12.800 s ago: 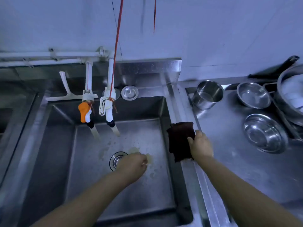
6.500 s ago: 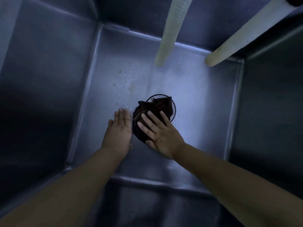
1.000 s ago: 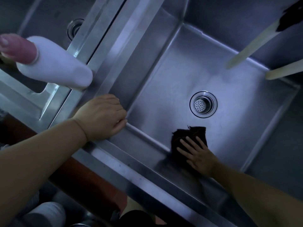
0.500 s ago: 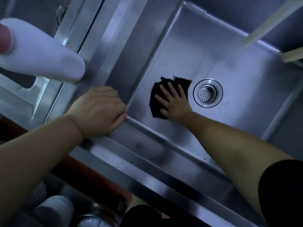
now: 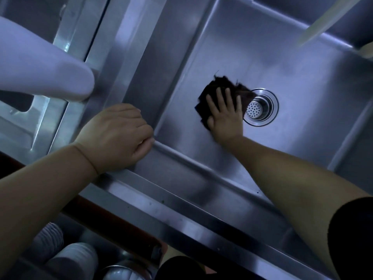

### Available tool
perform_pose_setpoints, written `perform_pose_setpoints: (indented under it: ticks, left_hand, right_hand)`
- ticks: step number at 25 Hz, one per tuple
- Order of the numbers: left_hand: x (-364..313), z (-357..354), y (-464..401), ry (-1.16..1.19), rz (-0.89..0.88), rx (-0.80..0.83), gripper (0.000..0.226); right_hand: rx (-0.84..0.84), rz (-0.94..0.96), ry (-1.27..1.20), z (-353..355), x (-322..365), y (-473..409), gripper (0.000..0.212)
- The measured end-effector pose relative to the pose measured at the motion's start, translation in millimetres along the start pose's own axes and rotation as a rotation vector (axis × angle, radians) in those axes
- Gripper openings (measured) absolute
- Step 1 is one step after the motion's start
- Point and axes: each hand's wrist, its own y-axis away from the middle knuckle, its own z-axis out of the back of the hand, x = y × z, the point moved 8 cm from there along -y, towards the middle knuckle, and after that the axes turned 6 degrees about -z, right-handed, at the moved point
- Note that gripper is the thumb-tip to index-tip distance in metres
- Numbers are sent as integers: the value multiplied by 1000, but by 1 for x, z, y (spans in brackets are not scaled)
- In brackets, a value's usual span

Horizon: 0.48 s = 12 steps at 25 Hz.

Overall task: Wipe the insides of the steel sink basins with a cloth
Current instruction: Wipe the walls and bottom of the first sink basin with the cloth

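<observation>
I look steeply down into a steel sink basin (image 5: 302, 73). A dark brown cloth (image 5: 220, 85) lies flat on the basin floor, its right edge touching the rim of the round drain strainer (image 5: 260, 107). My right hand (image 5: 225, 112) presses on the cloth with straight, spread fingers. My left hand (image 5: 119, 138) grips the near left corner of the basin rim, fingers curled over the edge.
A white bottle (image 5: 40, 65) lies on the ledge at the left, beside a second basin (image 5: 18, 122). Two pale tap hoses (image 5: 327, 19) hang at the top right. Below the sink front edge (image 5: 181, 215), stacked bowls (image 5: 76, 257) sit on a lower shelf.
My right hand has slid the cloth across the basin floor, from the near wall up toward the drain, then slightly right against the strainer rim. My left hand stays on the rim.
</observation>
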Motion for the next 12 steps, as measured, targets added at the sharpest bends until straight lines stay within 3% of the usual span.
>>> perform_pose_setpoints:
  ticks: [8,12]
  left_hand:
    - [0,-3,-1,-11,5,50,33]
    - [-1,-2,-1,-30,6,65,31]
  right_hand:
    - [249,564,63,-28,128,48,59]
    - [234,670,119,-30,121,59,59]
